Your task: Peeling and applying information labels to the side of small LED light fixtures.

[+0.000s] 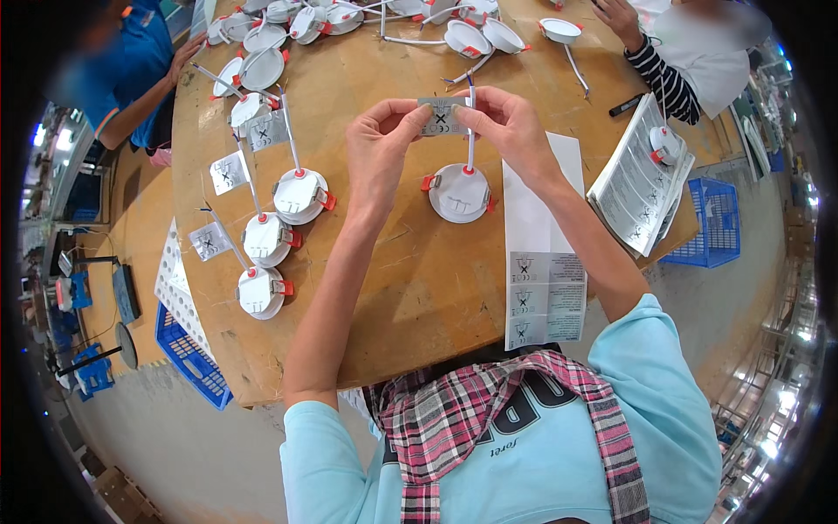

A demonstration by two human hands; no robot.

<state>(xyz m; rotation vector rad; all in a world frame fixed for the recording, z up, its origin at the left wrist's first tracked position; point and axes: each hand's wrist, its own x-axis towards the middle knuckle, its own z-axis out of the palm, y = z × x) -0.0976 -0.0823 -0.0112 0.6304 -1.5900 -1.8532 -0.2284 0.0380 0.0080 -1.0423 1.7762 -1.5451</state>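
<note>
- Your left hand (380, 144) is pinching the left part of a small silver label (443, 116) between thumb and fingers.
- Your right hand (515, 131) is gripping the same label by its right end, its thumb pressing next to the white cable (471, 150); whether the label is already sticking to that cable, you cannot tell from here.
- The round white lamp (459, 190) is lying on the wooden table (393, 306) just below your hands, its red clips jutting out at both sides and its cable rising toward your fingers.
- To your left, three labelled lamps (300, 194) are resting in a slanting row, each cable carrying a silver tag (230, 173).
- Under your right forearm, a pale label strip (546, 218) is stretching toward you, printed labels filling its near end.
- Farther right, a stack of label sheets (621, 192) is supporting another lamp (666, 147), with a black marker (625, 106) lying near the stack's far end.
- At the far side, a pile of lamps (305, 24) is crowding the table.
- A co-worker in blue (144, 52) is sitting or standing at the left; another, with a striped sleeve (670, 83), is occupying the right.
</note>
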